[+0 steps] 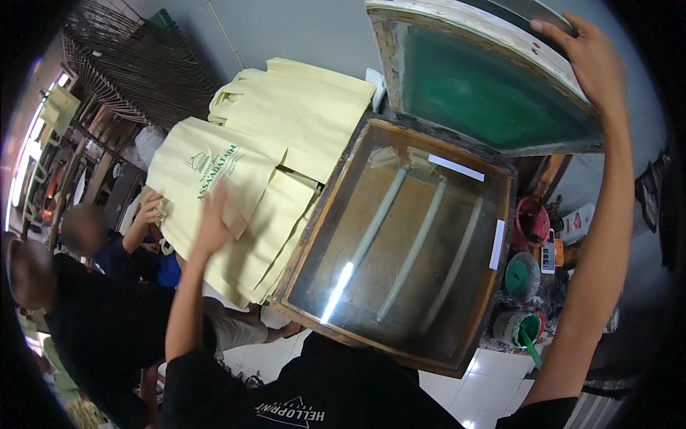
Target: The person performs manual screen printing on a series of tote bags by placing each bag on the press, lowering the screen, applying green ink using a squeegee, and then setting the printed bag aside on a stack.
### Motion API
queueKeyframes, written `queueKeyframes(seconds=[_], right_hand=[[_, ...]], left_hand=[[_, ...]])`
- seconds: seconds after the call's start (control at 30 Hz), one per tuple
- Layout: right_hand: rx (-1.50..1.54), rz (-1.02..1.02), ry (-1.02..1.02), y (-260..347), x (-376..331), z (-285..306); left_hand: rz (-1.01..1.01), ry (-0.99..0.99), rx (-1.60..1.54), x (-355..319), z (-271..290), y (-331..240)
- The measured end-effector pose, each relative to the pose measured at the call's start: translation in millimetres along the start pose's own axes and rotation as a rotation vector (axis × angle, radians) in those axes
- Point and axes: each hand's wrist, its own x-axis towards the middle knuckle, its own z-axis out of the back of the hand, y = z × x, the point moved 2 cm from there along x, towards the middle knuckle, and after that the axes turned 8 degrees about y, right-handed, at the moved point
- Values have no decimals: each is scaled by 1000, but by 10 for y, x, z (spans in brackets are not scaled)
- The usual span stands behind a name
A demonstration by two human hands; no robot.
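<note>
Handling printed bag point(182, 204): best, I judge, by touching only blank areas, screen frame point(486, 89) steady.
Bag: pale yellow, green print, overlapping other bags point(300, 107), left of glass-topped table point(396, 236).
Left hand point(216, 218): blurred before the bag; pinching or spread, cannot tell.
Right hand point(593, 61): curled round the raised frame's edge.
Co-worker's hand point(149, 209): at bag's left edge.

A smooth grey-blue wall point(304, 32) stands at twelve o'clock, glossy white-tiled floor point(489, 375) at five, bright white light strip point(28, 151) at nine.
</note>
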Motion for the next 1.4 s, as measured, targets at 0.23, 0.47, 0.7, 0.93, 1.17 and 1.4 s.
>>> queueKeyframes(seconds=[0.23, 0.47, 0.7, 0.93, 1.17, 1.4], right_hand=[[-1, 16, -19, 41, -49, 214], [-58, -38, -61, 134, -59, 100], [9, 115, -114, 81, -39, 133], [50, -230, 110, 462, -80, 332], [128, -24, -2, 246, -282, 428], [120, 60, -73, 282, -259, 387]], left_hand=[[-279, 356, 173, -594, -785, -400], [185, 235, -769, -445, -398, -513], [-566, 353, -156, -204, -1320, -2418], [-669, 260, -380, 118, -1639, -3900], [-466, 426, 30, 1270, -1953, -4373], [-510, 465, -18, 1533, -2054, -4918]])
